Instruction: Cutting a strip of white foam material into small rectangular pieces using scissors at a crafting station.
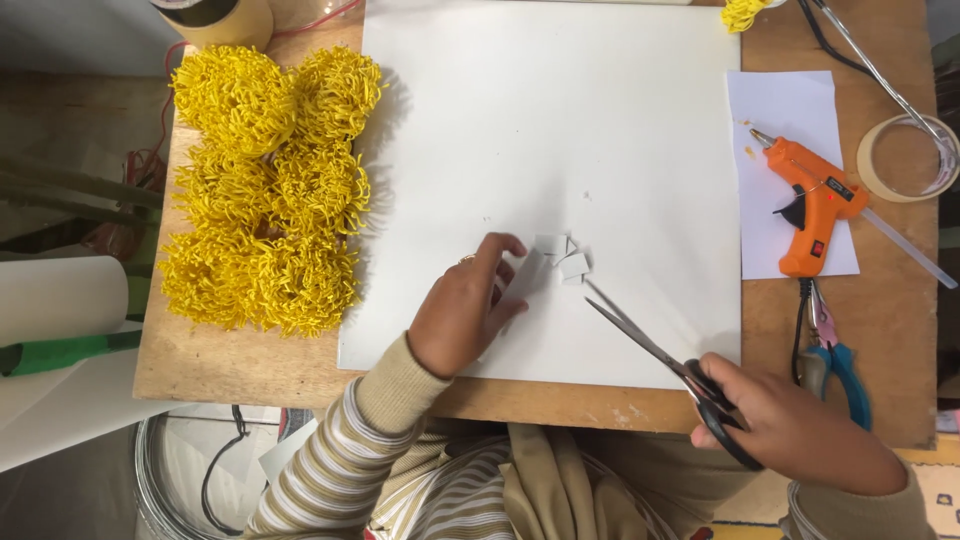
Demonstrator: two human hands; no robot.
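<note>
White sheet (pixel 560 130) covers the middle of the wooden surface (pixel 250 365), and both hands work at its near edge. The left hand (pixel 462 318) rests on the sheet with its fingers curled, pinching a narrow grey-white strip (pixel 524 275) between thumb and fingertips. The strip's long axis runs on a slant, from the fingers up and to the right, its far end pointing at a few small cut squares (pixel 566 256) that lie loose on the sheet just beyond it. The right hand (pixel 800 430) sits off the sheet's near right corner, fingers closed through the black loops of a pair of scissors (pixel 660 360). The scissors lie on a diagonal, handles low and right, blades pointing up and left toward the squares; the blades stand a little apart, tips close to the nearest square.

Left of the sheet, a cluster of yellow fringed pompoms (pixel 265 190) fills that side of the surface. To the right, an orange glue gun (pixel 815 205) lies on a smaller sheet of paper, nozzle pointing up-left, with a roll of tape (pixel 905 160) beside it and blue-handled pliers (pixel 835 360) below.
</note>
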